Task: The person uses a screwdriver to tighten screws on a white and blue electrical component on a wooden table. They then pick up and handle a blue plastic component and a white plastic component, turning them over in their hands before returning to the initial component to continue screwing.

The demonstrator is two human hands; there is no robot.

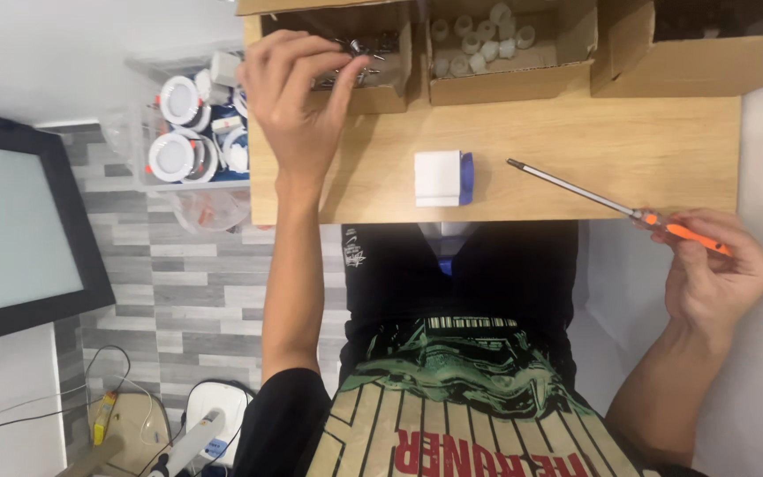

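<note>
My left hand (pixel 298 97) reaches into a cardboard box (pixel 381 93) of small metal parts (pixel 366 49) at the far left of the wooden table (pixel 576 141), fingertips pinched on some of them. My right hand (pixel 713 265) is off the table's near right corner, closed around the orange handle of a long-shafted screwdriver (pixel 593 199) whose tip points over the table. A small white block with a blue side (pixel 443 177) stands near the table's front edge between the hands.
A second cardboard box (pixel 505 84) holds several white round parts. A larger cardboard box (pixel 691 62) sits at the far right. A clear bin of round white lamp fittings (pixel 189 128) stands on the floor to the left, beside a dark-framed screen (pixel 19 230).
</note>
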